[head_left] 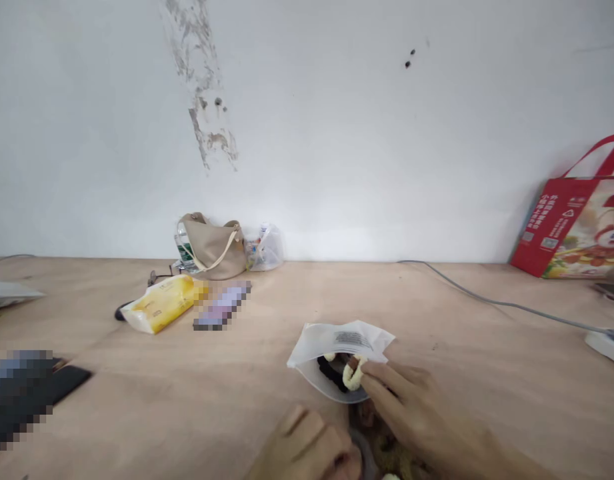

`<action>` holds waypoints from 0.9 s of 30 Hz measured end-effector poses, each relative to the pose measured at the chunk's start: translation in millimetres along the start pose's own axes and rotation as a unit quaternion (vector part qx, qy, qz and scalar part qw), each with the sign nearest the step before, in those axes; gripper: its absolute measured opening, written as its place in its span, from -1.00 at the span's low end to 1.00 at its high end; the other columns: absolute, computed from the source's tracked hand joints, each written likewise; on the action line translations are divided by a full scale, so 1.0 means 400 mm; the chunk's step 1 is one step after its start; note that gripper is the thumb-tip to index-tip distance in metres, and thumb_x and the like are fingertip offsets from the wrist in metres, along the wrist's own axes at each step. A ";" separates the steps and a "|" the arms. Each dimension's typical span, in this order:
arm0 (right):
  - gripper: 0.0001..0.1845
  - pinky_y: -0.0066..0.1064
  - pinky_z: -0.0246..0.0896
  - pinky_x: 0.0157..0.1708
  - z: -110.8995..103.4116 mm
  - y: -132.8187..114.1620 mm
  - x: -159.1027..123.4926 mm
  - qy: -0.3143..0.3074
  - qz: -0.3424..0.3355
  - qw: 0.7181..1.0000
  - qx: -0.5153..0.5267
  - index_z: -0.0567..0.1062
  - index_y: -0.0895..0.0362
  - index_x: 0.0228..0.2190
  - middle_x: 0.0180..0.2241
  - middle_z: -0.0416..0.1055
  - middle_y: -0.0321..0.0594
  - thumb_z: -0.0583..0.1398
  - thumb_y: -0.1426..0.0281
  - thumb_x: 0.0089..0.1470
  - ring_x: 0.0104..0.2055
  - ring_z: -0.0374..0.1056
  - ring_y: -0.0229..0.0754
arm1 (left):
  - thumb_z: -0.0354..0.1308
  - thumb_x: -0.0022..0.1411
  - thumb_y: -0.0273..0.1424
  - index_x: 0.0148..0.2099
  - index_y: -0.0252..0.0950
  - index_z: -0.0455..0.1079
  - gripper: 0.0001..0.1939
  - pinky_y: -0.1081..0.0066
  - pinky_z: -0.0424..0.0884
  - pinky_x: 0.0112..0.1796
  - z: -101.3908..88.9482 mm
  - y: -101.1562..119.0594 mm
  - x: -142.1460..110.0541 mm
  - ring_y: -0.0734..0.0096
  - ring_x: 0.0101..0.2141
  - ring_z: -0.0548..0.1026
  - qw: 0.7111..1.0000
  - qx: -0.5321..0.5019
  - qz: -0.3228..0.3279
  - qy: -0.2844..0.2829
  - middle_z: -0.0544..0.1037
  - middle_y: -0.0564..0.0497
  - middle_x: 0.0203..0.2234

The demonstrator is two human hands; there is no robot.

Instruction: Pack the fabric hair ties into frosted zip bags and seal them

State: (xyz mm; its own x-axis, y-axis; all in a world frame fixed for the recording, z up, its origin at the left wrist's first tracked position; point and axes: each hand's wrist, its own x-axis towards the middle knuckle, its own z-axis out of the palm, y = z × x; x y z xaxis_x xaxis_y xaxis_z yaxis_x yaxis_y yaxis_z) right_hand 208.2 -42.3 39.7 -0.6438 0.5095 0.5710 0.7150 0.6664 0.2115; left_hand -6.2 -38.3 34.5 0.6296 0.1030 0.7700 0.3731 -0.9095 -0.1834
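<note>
A frosted white plastic bag (317, 333) lies with its mouth gaping towards me. Inside it are a black fuzzy hair tie (331, 375) and other ties in brown and cream. Pinched at the bag's mouth by my right hand (411, 400) is a cream fuzzy hair tie (353, 375). My left hand (309, 447) is closed, with curled fingers, just below the bag; what it grips, if anything, is hidden. Between my hands, partly covered by them, is a pile of brownish hair ties (391, 457) at the bottom edge of the view.
A yellow tissue pack (167, 303) and a pixelated phone-like item (223, 307) lie left of centre. Behind them stand a beige handbag (214, 243) and a clear plastic bag (267, 248) by the wall. A grey cable (487, 299) runs right to a white power strip (607, 348), near a red shopping bag (577, 227).
</note>
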 end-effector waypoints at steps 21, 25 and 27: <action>-0.78 -0.47 0.24 -0.44 -0.022 0.026 -0.145 -0.123 0.164 0.967 0.151 0.35 0.02 -0.38 -0.42 0.43 -0.31 0.03 0.57 -0.01 -0.43 0.38 -0.23 | 0.11 0.16 -0.51 -0.30 -0.28 0.39 -0.94 0.33 0.12 -0.39 0.060 0.010 0.035 0.39 -0.46 0.30 0.999 0.006 -0.007 -0.046 0.45 0.05 -0.49; -0.83 -0.43 0.26 -0.46 -0.047 0.030 -0.167 -0.048 0.154 0.977 0.140 0.31 -0.02 -0.39 -0.45 0.43 -0.29 0.05 0.50 -0.01 -0.44 0.37 -0.17 | 0.14 0.09 -0.49 -0.43 -0.29 0.33 -0.94 0.31 0.13 -0.38 0.070 0.010 0.017 0.31 -0.42 0.31 0.991 0.044 -0.086 -0.087 0.41 0.01 -0.52; -0.84 -0.41 0.28 -0.42 -0.067 0.032 -0.167 -0.035 0.154 0.977 0.141 0.30 -0.02 -0.35 -0.43 0.42 -0.27 0.05 0.48 0.00 -0.41 0.38 -0.15 | 0.17 0.06 -0.44 -0.42 -0.28 0.34 -0.94 0.30 0.15 -0.37 0.069 0.010 0.011 0.28 -0.40 0.32 0.989 0.049 -0.101 -0.095 0.41 0.01 -0.50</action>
State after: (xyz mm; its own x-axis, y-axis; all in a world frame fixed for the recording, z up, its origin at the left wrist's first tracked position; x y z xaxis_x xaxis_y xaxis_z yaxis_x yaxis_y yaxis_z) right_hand 267.7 -82.5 25.7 -0.4338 0.7393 0.5151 0.7805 0.5939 -0.1950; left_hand 17.0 -30.5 20.2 0.6491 0.3612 0.6695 0.5623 -0.8206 -0.1025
